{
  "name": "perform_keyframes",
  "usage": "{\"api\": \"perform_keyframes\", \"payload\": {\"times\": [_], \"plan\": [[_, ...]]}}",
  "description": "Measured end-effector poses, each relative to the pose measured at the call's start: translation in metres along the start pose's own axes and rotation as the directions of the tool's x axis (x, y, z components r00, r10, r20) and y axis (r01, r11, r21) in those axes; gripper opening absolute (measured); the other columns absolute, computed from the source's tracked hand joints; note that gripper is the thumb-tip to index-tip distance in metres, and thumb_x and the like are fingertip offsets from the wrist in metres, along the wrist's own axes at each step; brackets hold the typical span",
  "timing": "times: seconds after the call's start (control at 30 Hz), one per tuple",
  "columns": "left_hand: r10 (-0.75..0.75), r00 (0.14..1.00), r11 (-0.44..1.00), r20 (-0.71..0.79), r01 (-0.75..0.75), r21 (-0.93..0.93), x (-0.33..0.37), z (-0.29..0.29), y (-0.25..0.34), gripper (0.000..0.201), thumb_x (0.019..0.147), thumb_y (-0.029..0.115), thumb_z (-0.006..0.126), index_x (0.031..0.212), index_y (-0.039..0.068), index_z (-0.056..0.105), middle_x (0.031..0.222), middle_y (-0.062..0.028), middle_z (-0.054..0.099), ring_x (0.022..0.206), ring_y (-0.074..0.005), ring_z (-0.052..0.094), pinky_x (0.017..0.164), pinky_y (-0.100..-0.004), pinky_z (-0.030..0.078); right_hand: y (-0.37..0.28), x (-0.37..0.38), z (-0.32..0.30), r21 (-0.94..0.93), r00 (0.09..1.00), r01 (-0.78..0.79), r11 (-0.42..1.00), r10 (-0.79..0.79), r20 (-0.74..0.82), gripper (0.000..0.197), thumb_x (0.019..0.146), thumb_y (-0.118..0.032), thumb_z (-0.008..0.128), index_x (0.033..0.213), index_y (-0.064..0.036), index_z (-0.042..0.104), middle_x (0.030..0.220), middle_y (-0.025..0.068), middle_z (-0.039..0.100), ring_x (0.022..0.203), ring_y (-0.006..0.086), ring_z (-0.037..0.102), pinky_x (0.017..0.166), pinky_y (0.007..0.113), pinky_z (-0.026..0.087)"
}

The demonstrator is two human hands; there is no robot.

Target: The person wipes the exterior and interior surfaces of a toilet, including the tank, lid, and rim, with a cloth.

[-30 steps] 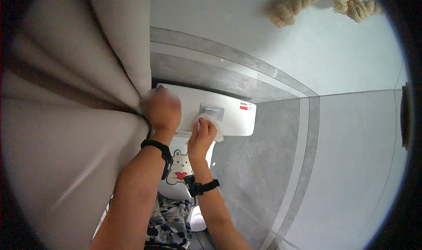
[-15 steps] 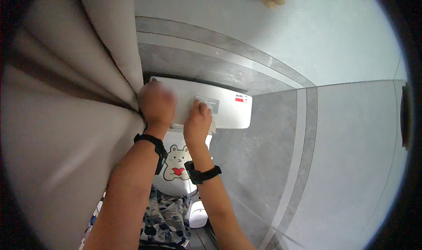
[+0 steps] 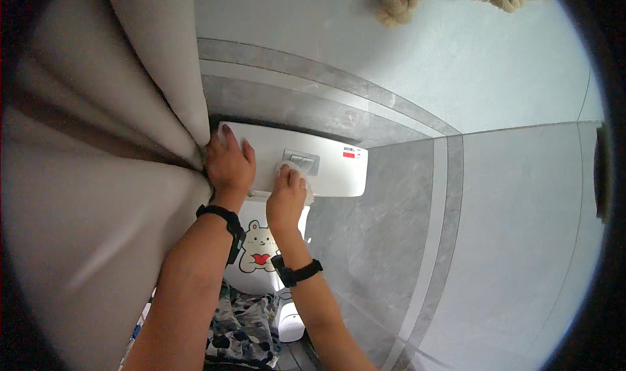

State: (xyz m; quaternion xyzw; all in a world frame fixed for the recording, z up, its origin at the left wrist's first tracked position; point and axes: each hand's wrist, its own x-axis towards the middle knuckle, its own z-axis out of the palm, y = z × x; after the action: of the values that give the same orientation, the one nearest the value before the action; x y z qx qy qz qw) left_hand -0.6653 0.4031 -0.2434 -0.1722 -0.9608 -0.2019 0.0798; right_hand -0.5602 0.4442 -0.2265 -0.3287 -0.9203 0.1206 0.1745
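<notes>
A white toilet tank point(image 3: 339, 174) stands against the wall, with a grey flush button plate point(image 3: 312, 165) in the middle of its top. My left hand point(image 3: 231, 165) rests on the tank's left end, beside the curtain, fingers apart. Just at the near-left edge of the button plate, my right hand point(image 3: 285, 201) presses a thin whitish wipe point(image 3: 308, 195) on the tank top. Its fingers are bent over the wipe and partly hide it. Below the hands is the closed white toilet lid point(image 3: 251, 281) with a bear drawing point(image 3: 259, 250).
A beige curtain point(image 3: 98, 208) hangs close along my left arm. Grey and white tiled walls point(image 3: 372, 234) stand behind and to the right. Thick knotted rope point(image 3: 398, 6) hangs at the top. A small white bin-like object point(image 3: 291, 324) stands beside the toilet.
My right hand has slid slightly toward me with the wipe, uncovering more of the button plate. The left hand, smeared before, now shows spread fingers. The whole view has shifted a little.
</notes>
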Motion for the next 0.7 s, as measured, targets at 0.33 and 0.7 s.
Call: {"api": "perform_keyframes", "payload": {"times": [0.33, 0.7], "plan": [[-0.003, 1.0, 1.0, 0.004, 0.003, 0.03, -0.001, 0.0, 0.0, 0.047, 0.076, 0.027, 0.049, 0.115, 0.002, 0.039, 0.111, -0.0197, 0.043, 0.094, -0.0346, 0.046, 0.074, -0.0411, 0.044, -0.004, 0.007, -0.005, -0.023, 0.998, -0.017, 1.0, 0.019, 0.066, 0.03, 0.07, -0.001, 0.045, 0.099, 0.0029, 0.048, 0.094, 0.0142, 0.049, 0.082, 0.0309, 0.048, 0.067, 0.038, 0.04], [0.003, 1.0, 1.0, -0.028, -0.003, 0.012, 0.001, 0.0, -0.003, 0.046, 0.076, 0.026, 0.049, 0.115, 0.003, 0.04, 0.111, -0.0203, 0.043, 0.095, -0.0355, 0.045, 0.08, -0.0423, 0.04, -0.002, 0.003, 0.0, 0.009, 1.0, 0.018, 1.0, -0.018, 0.011, 0.031, 0.067, 0.003, 0.044, 0.098, 0.0035, 0.049, 0.087, 0.016, 0.048, 0.076, 0.0327, 0.047, 0.064, 0.039, 0.039]]}}
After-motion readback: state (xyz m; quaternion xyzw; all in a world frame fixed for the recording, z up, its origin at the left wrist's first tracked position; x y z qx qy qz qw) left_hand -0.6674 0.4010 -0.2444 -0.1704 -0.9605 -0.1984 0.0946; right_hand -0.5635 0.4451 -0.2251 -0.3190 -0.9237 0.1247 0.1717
